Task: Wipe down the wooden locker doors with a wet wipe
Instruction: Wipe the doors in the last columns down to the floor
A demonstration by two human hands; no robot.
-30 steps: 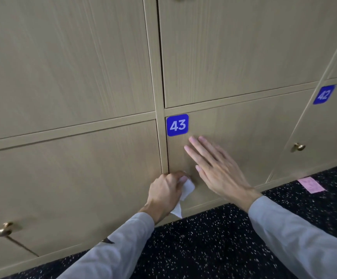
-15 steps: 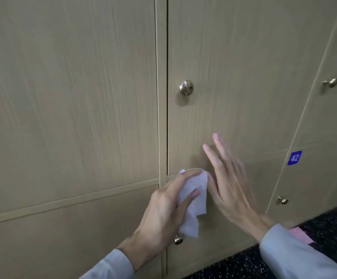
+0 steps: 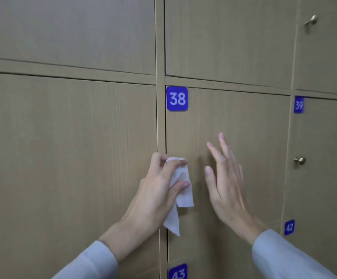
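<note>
— Holding the wet wipe (image 3: 180, 190) bunched in my left hand (image 3: 153, 196), fingers and thumb pinched round it, against the left edge of door 38 (image 3: 234, 121), just below the blue 38 plate (image 3: 177, 98). What worries you?

— The loose tail hangs free under your fingers. I'd guess only a small patch of cloth meets the wood, so a stroke could leave streaks.

— And my right hand (image 3: 226, 184)?

— Flat, fingers straight, holding nothing, close to the door beside the wipe; I can't tell if it touches. If you sweep right, the wipe may run into it, or into the brass knob (image 3: 299, 161) further over.
</note>
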